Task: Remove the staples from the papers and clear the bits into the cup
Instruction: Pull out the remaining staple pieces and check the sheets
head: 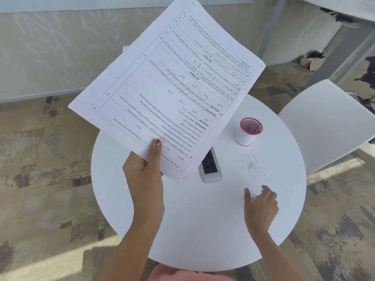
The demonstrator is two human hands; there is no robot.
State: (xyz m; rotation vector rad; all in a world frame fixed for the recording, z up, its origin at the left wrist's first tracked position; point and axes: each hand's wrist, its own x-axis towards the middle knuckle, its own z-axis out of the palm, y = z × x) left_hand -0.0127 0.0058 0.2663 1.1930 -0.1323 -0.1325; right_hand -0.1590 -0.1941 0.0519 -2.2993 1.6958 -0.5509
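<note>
My left hand (pixel 145 169) grips a stack of printed papers (pixel 168 88) by its near corner, thumb on top, holding it up above the round white table (pixel 192 230). A small staple shows at the stack's lower corner (pixel 184 177). My right hand (pixel 260 205) rests on the table with fingers spread and slightly curled, touching a few small bits under its fingertips. A loose pile of tiny white and silvery bits (pixel 253 165) lies on the table beyond that hand. The white cup with a red rim (pixel 248 131) stands upright behind the pile.
A grey and black stapler-like device (pixel 210 167) lies mid-table, partly under the papers. A white chair (pixel 328 122) stands at the table's right. Patterned carpet surrounds the table; a cardboard box (pixel 312 60) sits on the floor far right.
</note>
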